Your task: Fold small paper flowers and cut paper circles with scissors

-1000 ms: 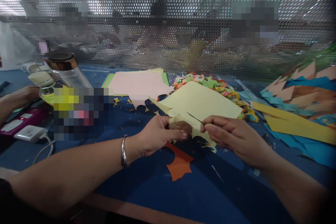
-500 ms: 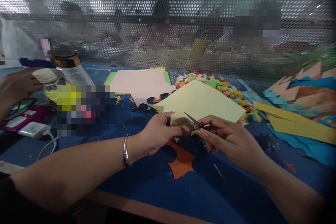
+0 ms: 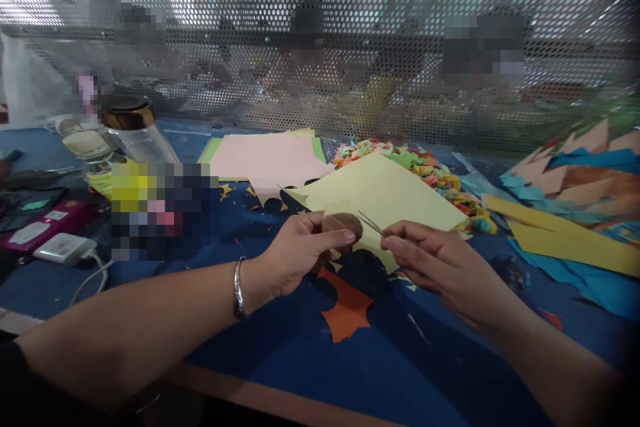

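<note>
Pale yellow paper: near the centre of the frame, spread at a slant, with a corner pointing up and curved bites along its lower edge; its near left part is in the left hand.
Left hand: fingers clenched on a round brown disc together with the paper, the thumb lying across the disc; a silver bracelet circles the wrist.
Right hand: fingers closed round small scissors, the slim blades angled up and left over the paper, their tips near the disc.
Orange scrap: flat on the blue worktop below the hands, scalloped by round cut-outs, a slender pointed tool lying to its right.
Pink paper: upper centre, on top of green paper, its near edge notched.
Scrap heap: many-coloured snippets behind and to the right of the pale yellow sheet.
Right side of the frame: strips of deep yellow paper over blue paper, with peach pointed pieces higher up.
Left side of the frame: dark-lidded bottle, white-capped bottle, magenta box and a corded white block.
Backdrop: perforated screen.
</note>
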### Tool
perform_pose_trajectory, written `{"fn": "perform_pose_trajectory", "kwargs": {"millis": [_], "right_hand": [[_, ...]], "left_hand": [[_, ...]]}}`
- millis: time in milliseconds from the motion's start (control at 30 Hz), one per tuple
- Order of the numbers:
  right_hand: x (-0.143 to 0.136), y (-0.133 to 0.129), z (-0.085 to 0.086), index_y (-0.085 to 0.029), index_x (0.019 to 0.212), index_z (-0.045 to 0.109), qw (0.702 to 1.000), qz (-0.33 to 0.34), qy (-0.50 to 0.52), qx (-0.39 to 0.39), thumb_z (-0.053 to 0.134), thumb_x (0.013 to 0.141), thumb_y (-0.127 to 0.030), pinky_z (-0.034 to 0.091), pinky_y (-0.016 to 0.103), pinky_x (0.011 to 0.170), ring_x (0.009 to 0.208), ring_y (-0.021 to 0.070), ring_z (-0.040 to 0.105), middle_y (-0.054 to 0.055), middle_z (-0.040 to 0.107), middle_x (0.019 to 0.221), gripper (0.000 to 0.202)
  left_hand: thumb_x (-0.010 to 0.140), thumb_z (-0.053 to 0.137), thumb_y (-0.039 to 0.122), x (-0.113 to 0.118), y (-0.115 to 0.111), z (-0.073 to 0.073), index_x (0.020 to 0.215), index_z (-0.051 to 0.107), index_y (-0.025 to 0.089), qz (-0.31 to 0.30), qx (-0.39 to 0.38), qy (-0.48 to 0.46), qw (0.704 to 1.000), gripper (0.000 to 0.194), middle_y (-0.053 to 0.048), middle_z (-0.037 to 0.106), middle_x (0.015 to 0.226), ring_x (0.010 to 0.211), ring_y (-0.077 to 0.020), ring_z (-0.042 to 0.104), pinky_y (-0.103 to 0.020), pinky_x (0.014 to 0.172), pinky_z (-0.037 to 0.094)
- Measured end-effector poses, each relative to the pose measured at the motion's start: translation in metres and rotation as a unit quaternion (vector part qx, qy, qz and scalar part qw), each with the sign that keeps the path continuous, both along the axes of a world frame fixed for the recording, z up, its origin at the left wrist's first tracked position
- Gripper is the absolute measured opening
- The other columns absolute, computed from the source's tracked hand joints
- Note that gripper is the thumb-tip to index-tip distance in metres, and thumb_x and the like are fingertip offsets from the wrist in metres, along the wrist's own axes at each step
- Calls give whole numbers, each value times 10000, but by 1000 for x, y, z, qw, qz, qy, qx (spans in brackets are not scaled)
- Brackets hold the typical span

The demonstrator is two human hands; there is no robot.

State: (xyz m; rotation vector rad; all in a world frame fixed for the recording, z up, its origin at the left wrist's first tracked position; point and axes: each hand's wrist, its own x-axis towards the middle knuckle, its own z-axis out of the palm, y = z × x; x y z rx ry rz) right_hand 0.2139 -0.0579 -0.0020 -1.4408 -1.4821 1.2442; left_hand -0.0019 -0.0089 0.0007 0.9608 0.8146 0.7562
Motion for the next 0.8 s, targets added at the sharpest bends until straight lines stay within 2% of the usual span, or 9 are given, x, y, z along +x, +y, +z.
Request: {"fn": "perform_pose_trajectory", "kwargs": {"millis": [133, 333, 433, 567, 700, 800], "right_hand": [[-3, -2, 3, -185, 882, 597, 999, 14, 38, -30, 669, 835, -714, 96, 228, 414, 473, 49, 156, -89, 290, 606, 536], [-6, -3, 7, -191, 835, 596, 998, 21, 42, -35, 686, 793, -747, 86, 234, 405, 478, 56, 150, -87, 273, 597, 566], [-6, -2, 7, -188, 823, 601, 998, 25, 38, -35, 685, 794, -746, 106, 229, 405, 476, 56, 161, -84, 281, 592, 565], [-6, -2, 8, -186, 815, 599, 998, 31, 29, -38, 661, 796, -769, 106, 224, 401, 471, 56, 162, -89, 271, 581, 587], [-6, -3, 10, -187, 804, 589, 998, 37, 29, -41, 654, 803, -768, 83, 224, 393, 469, 54, 146, -94, 254, 577, 585], [-7, -3, 11, -185, 797, 591, 998, 35, 32, -42, 659, 809, -755, 78, 220, 396, 476, 55, 150, -91, 252, 582, 575]], "left_hand": [[740, 835, 259, 0, -1, 2, 814, 748, 157, -6, -7, -15, 1000, 153, -8, 691, 683, 551, -64, 558, -205, 545, 398], [732, 838, 254, 0, -2, 2, 791, 739, 154, -17, -1, -18, 1000, 153, -13, 688, 700, 625, -85, 601, -209, 557, 408], [703, 859, 276, 1, -2, 1, 704, 701, 140, -30, 14, -18, 999, 208, -24, 700, 780, 667, -85, 616, -215, 578, 415], [650, 899, 328, 1, -3, -1, 765, 730, 143, -54, 21, -19, 998, 276, -34, 710, 849, 684, -89, 622, -227, 596, 415], [628, 918, 382, 0, -4, -1, 694, 700, 139, -64, 32, -17, 997, 333, -58, 725, 913, 689, -87, 621, -233, 601, 408], [632, 918, 395, 0, -3, -1, 750, 727, 148, -68, 32, -18, 997, 334, -50, 721, 885, 694, -94, 627, -233, 610, 411]]}}
